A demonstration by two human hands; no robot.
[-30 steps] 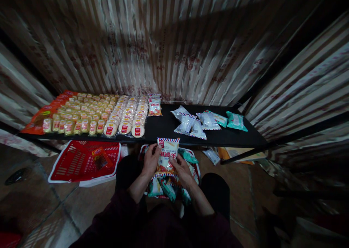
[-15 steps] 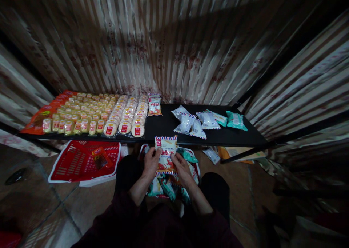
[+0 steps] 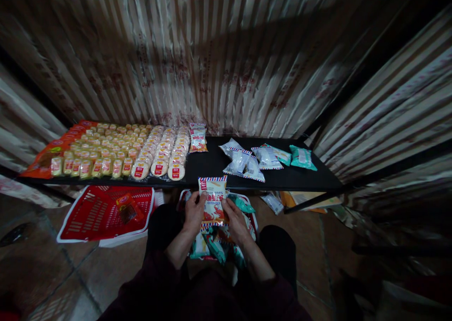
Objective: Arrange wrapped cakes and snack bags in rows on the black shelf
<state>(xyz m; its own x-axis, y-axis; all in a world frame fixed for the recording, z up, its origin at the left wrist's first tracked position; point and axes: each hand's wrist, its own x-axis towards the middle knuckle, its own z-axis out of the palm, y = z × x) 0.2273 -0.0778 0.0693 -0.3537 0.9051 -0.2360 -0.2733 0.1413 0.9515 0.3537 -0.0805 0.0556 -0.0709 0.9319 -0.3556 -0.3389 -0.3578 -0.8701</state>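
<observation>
Between my hands I hold a white, red and orange snack bag (image 3: 214,201) with striped ends, upright and front toward me. My left hand (image 3: 194,211) grips its left edge, and my right hand (image 3: 236,219) grips its right edge. Beneath them, a basket (image 3: 254,212) holds several teal and white snack bags (image 3: 214,249). On the black shelf (image 3: 208,172) ahead, a matching snack bag (image 3: 198,138) lies beside rows of round wrapped crackers (image 3: 175,171). Farther right on the shelf are several pale snack bags (image 3: 242,161) in a loose pile and a teal bag (image 3: 302,157).
Small wrapped cakes (image 3: 85,169) and orange packaging (image 3: 52,150) fill the shelf's left part. A red basket (image 3: 83,217) with an orange packet (image 3: 130,209) inside sits on the floor at left. One pale bag (image 3: 272,202) lies under the shelf. Striped curtains (image 3: 226,67) hang behind.
The view has shifted slightly, moving the shelf a little left and down in the picture. Both hands still hold the snack bag in nearly the same position, its printed front slightly turned.
</observation>
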